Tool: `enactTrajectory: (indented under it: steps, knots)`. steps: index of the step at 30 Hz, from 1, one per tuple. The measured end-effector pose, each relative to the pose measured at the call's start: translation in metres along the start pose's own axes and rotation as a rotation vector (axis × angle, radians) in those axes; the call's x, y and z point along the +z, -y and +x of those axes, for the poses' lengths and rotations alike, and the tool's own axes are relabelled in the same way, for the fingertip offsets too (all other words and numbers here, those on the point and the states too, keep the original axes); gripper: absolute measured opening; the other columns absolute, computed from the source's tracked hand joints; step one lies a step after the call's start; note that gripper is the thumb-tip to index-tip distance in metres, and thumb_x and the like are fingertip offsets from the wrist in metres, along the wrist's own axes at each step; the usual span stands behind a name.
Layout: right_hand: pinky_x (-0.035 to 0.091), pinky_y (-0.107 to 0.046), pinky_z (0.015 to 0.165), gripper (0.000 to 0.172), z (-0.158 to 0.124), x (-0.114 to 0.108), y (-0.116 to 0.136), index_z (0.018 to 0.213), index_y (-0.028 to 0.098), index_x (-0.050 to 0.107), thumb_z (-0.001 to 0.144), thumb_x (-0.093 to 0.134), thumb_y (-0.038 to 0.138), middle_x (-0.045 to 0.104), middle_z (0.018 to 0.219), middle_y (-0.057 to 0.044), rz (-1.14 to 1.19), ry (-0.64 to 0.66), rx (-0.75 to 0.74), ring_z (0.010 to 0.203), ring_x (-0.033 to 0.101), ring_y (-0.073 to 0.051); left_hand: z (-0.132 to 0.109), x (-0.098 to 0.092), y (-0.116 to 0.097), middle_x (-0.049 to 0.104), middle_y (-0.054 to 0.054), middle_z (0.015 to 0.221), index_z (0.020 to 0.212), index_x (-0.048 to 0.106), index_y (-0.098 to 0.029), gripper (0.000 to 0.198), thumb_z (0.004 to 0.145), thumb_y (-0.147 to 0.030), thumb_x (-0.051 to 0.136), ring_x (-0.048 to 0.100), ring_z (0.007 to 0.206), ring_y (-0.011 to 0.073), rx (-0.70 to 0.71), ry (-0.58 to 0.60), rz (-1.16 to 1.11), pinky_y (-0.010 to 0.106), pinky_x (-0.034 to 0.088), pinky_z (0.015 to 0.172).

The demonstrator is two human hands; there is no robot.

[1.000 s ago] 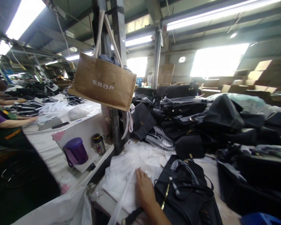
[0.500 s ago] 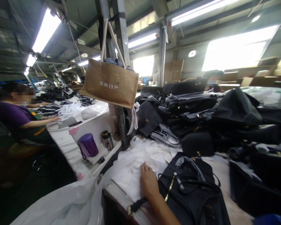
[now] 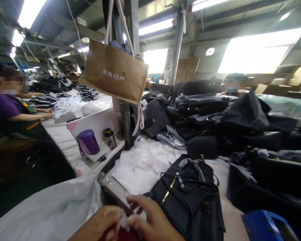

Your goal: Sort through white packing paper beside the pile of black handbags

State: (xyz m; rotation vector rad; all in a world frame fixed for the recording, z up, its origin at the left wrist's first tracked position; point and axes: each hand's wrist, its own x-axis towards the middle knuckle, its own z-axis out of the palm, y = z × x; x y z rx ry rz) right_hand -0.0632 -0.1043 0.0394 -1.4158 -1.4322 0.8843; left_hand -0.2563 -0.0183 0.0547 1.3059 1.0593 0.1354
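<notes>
My left hand (image 3: 104, 223) is at the bottom centre, closed, with thumb and fingers pinching a small, thin, whitish translucent piece (image 3: 123, 221) whose kind I cannot make out. Facing it, my right hand (image 3: 150, 217) has its forefinger raised away from the thumb. The thumb tip is close to the piece; whether it touches is unclear. Just beyond my right hand, a black backpack (image 3: 188, 197) lies on the table, with gold zips and clear wrap on its handle. Thin white sheets (image 3: 137, 164) are heaped beyond my hands, left of the backpack.
Black bags (image 3: 205, 117) are piled behind and right. A brown tote bag (image 3: 115, 72) hangs from a post. On the left shelf stand a purple mug (image 3: 88, 142) and a steel flask (image 3: 110, 138). A blue box (image 3: 269, 224) sits lower right. Co-workers are left and behind.
My right hand has left the white sheets and come back toward me. My left hand has entered view, pinching the small whitish piece. The view has shifted slightly.
</notes>
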Motion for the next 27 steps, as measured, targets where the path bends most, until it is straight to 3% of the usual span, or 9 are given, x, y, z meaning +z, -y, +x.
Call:
enactTrajectory:
  steps: [3,5,9,12,16,18,22,24,27]
  knots:
    - [0.050,-0.031,0.084,0.065,-0.027,0.003,-0.007,0.134,0.031,0.055,0.075,0.078,0.044,0.069,0.113,-0.004,0.208,-0.053,0.045,0.096,0.065,-0.025,0.029,0.035,-0.015,0.040,-0.006,0.047,0.065,0.055,-0.019,0.047,0.078,-0.064,0.061,0.043,0.045,0.0095,0.031,0.279,-0.367,0.022,0.034,0.047]
    - [0.051,-0.032,0.079,0.064,-0.035,0.004,-0.022,0.133,0.028,0.056,0.074,0.077,0.043,0.071,0.106,-0.005,0.233,-0.159,0.103,0.089,0.067,-0.026,0.042,0.056,-0.016,0.042,-0.006,0.048,0.066,0.055,-0.019,0.047,0.074,-0.065,0.064,0.042,0.044,0.0099,0.020,0.332,-0.477,0.022,0.033,0.047]
    - [0.051,-0.028,0.062,0.042,-0.047,0.008,-0.047,0.127,0.024,0.059,0.091,0.054,0.046,0.071,0.083,-0.004,0.315,-0.215,0.178,0.069,0.068,-0.022,0.054,0.080,-0.005,0.048,-0.002,0.043,0.063,0.058,-0.016,0.058,0.076,-0.073,0.054,0.043,0.039,0.0102,0.125,0.295,-0.114,0.023,0.028,0.044]
    - [0.049,-0.027,0.062,0.039,-0.054,0.010,-0.053,0.121,0.025,0.062,0.094,0.049,0.049,0.071,0.079,-0.003,0.240,-0.275,0.191,0.069,0.067,-0.022,0.058,0.086,0.005,0.047,-0.002,0.041,0.061,0.056,-0.017,0.063,0.076,-0.078,0.048,0.038,0.036,0.0085,0.156,0.246,0.027,0.022,0.024,0.041]
    - [0.047,-0.026,0.063,0.033,-0.059,0.009,-0.049,0.101,0.024,0.067,0.095,0.049,0.050,0.068,0.077,-0.002,0.205,-0.379,0.252,0.069,0.063,-0.020,0.060,0.084,0.011,0.046,-0.004,0.039,0.063,0.051,-0.020,0.059,0.076,-0.077,0.049,0.039,0.034,0.0101,0.082,0.359,-0.184,0.022,0.030,0.040]
    - [0.044,-0.025,0.060,0.033,-0.061,0.006,-0.046,0.088,0.022,0.065,0.094,0.051,0.051,0.064,0.073,-0.002,0.262,-0.462,0.298,0.067,0.058,-0.019,0.059,0.079,0.009,0.048,-0.004,0.043,0.071,0.053,-0.019,0.054,0.080,-0.073,0.049,0.046,0.040,0.0122,0.127,0.316,-0.210,0.022,0.034,0.043]
    - [0.040,-0.023,0.058,0.035,-0.062,0.002,-0.045,0.079,0.021,0.060,0.091,0.058,0.054,0.058,0.068,0.001,0.455,-0.528,0.342,0.062,0.050,-0.016,0.055,0.069,0.004,0.067,0.006,0.095,0.107,0.058,-0.019,0.041,0.082,-0.052,0.066,0.062,0.081,0.0168,0.346,0.110,-0.083,0.025,0.048,0.069]
    - [0.039,-0.023,0.058,0.036,-0.061,0.006,-0.045,0.078,0.020,0.059,0.089,0.061,0.055,0.057,0.068,0.002,0.546,-0.546,0.335,0.062,0.048,-0.015,0.056,0.072,0.006,0.063,0.009,0.115,0.118,0.055,-0.020,0.049,0.079,-0.044,0.073,0.061,0.099,0.0207,0.371,0.169,-0.088,0.028,0.049,0.082]
    - [0.039,-0.022,0.058,0.036,-0.059,0.016,-0.042,0.076,0.020,0.059,0.087,0.064,0.054,0.058,0.071,0.001,0.616,-0.576,0.295,0.065,0.049,-0.014,0.060,0.088,0.016,0.067,0.013,0.107,0.109,0.060,-0.015,0.046,0.078,-0.045,0.073,0.063,0.103,0.0266,0.302,0.452,-0.217,0.035,0.051,0.087]
